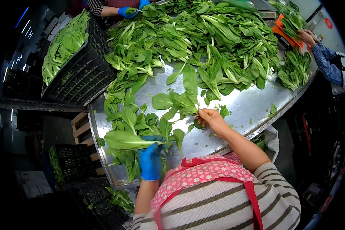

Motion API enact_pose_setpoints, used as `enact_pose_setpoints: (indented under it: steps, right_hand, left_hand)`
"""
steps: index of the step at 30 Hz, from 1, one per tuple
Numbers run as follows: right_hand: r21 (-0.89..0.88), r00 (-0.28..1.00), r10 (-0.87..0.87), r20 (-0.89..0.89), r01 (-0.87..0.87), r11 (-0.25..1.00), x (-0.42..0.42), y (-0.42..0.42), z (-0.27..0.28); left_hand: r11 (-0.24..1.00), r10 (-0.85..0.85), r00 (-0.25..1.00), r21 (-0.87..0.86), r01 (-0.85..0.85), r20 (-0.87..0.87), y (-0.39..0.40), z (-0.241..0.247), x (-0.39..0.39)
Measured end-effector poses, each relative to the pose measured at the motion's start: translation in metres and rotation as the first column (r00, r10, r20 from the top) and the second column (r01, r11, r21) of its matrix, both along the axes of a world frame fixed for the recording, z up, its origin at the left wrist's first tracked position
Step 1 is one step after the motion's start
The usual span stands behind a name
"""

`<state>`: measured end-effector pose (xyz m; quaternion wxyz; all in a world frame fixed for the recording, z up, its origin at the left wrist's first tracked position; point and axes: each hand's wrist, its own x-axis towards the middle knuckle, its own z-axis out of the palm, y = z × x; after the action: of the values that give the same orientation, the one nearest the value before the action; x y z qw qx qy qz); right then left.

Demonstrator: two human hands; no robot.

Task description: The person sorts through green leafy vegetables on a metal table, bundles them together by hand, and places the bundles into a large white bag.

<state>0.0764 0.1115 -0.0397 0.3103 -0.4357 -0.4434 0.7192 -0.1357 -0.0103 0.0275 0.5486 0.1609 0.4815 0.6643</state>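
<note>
My left hand [151, 162], in a blue glove, holds a leafy green stalk [126, 141] by its pale stem end, its broad leaf pointing left. More loose greens lie under and behind that hand at the metal table's left corner. My bare right hand [211, 119] pinches the base of a small bunch of leafy greens [184, 103] between thumb and fingers, its leaves fanned to the left and away from me. A large heap of leafy greens [224, 31] covers the far part of the metal table [149, 89]. Leaf scraps are scattered near my right hand.
A black plastic crate [80, 69] full of greens stands tilted at the left. Across the table are a co-worker's blue-gloved hands [128, 12]; at the right another co-worker's hands [307, 36] hold greens by an orange device [286, 34]. Lower left are crates [74, 162] and a wooden pallet [82, 129].
</note>
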Motion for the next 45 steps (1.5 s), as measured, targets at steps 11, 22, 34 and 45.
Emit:
enact_pose_setpoints:
  steps: [11,22,34,45]
  right_hand:
    - [-0.025,0.970,0.100,-0.221,-0.109,0.994,-0.011,-0.013,0.024]
    - [-0.187,0.922,-0.177,-0.345,0.117,0.975,-0.018,-0.014,0.023]
    - [0.351,0.998,-0.025,0.049,0.006,0.936,-0.018,-0.025,0.044]
    - [-0.220,0.894,-0.235,-0.382,0.159,0.962,-0.016,-0.030,0.043]
  left_hand:
    - [0.975,-0.188,0.981,-0.108,0.193,0.050,0.049,-0.007,0.044]
    - [0.969,-0.248,0.945,-0.039,0.245,-0.214,0.053,-0.016,0.055]
    - [0.977,-0.180,0.976,-0.095,0.192,0.126,0.050,-0.014,0.050]
    - [0.980,-0.152,0.955,-0.084,0.178,0.255,0.046,-0.026,0.053]
